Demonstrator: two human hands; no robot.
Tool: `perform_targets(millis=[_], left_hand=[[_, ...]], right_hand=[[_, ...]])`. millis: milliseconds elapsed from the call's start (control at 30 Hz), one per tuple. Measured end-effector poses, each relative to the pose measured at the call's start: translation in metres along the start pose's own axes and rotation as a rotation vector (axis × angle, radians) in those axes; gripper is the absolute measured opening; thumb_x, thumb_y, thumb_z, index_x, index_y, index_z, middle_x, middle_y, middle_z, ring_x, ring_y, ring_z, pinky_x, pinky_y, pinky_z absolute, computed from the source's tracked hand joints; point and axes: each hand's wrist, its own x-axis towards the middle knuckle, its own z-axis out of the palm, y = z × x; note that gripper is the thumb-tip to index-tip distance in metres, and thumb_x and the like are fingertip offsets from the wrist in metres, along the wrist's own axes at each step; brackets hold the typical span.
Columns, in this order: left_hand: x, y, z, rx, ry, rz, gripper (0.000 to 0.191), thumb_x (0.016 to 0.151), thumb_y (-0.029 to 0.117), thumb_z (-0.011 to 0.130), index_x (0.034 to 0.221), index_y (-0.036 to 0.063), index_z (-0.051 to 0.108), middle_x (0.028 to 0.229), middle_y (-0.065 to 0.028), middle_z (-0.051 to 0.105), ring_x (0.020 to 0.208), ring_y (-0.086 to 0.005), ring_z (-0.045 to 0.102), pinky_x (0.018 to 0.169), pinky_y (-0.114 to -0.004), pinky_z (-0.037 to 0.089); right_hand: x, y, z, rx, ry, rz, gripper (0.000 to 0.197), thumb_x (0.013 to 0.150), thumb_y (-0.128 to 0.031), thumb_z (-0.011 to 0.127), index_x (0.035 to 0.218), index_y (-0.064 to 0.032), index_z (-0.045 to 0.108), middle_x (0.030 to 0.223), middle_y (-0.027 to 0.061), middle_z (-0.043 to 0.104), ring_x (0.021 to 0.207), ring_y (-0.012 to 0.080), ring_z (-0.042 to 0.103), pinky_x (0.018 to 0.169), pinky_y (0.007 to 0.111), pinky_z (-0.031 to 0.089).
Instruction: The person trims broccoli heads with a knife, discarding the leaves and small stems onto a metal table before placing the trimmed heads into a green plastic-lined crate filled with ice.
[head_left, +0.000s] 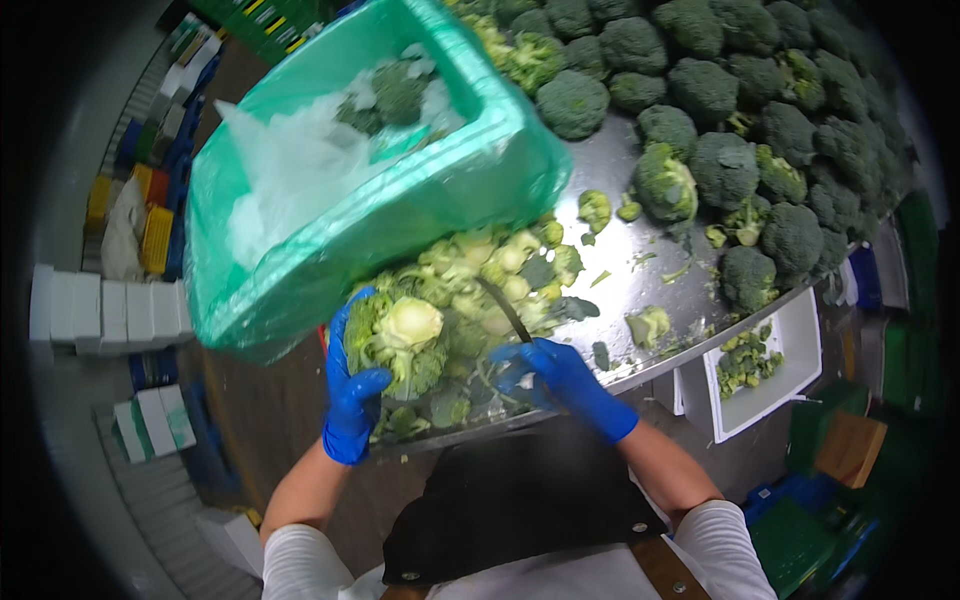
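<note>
My left hand (352, 394), in a blue glove, grips a broccoli head (411, 324) at the table's near edge. Its pale cut stem faces up and the florets spread around it. In my right hand (566, 379), also gloved in blue, is a knife (507, 309) with a dark, narrow blade angled away and to the left. The blade lies over a pile of broccoli trimmings (514, 259); its handle is hidden by my fingers. Loose leaves and small florets lie beneath and between both hands.
A crate lined with green plastic (390, 187) stands tilted at upper left, holding ice and some broccoli. Many broccoli heads (724, 169) are heaped on the metal table (611, 277) at right. Below its edge sits a white foam box (802, 352) with trimmings. White boxes (112, 307) are stacked far left.
</note>
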Motion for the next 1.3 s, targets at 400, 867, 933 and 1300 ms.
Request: perform_targets(millis=[400,867,933,1300], left_hand=[[0.042,0.005,0.104,0.237,-0.518,0.056,0.085,0.068,0.038,0.081,0.135,0.0057,0.04,0.135,-0.0107,0.045,0.123,-0.0248,0.046,0.096,-0.039,0.041],[0.047,0.032,0.088,0.333,-0.422,-0.103,0.044,0.08,0.005,0.065,0.122,0.0013,0.054,0.12,-0.011,0.06,0.107,-0.0198,0.058,0.093,-0.032,0.044],[0.049,0.035,0.091,0.33,-0.422,-0.118,0.043,0.08,0.006,0.066,0.121,0.0012,0.055,0.119,-0.0111,0.06,0.106,-0.0196,0.058,0.093,-0.032,0.044],[0.133,0.101,0.054,0.207,-0.103,0.286,0.049,0.077,0.024,0.068,0.115,-0.003,0.055,0.106,-0.0159,0.061,0.097,-0.0261,0.06,0.081,-0.035,0.047]], right_hand=[[-0.012,-0.106,-0.135,0.569,0.273,-0.424,0.089,0.078,-0.057,0.064,0.141,-0.0063,0.027,0.124,0.0126,0.039,0.111,0.0248,0.042,0.088,0.042,0.041],[-0.091,-0.506,-0.361,-0.078,0.928,-1.026,0.073,0.079,-0.046,0.07,0.135,-0.0104,0.039,0.121,0.0105,0.052,0.08,0.0273,0.065,0.047,0.024,0.041],[-0.067,-0.45,-0.339,-0.108,0.875,-0.978,0.069,0.079,-0.045,0.07,0.131,-0.0079,0.044,0.113,0.0085,0.058,0.071,0.0236,0.064,0.043,0.021,0.037],[-0.067,-0.234,-0.256,-0.143,0.727,-0.455,0.05,0.091,-0.029,0.054,0.133,-0.0031,0.046,0.117,0.0092,0.064,0.05,0.0092,0.057,0.034,0.018,0.033]])
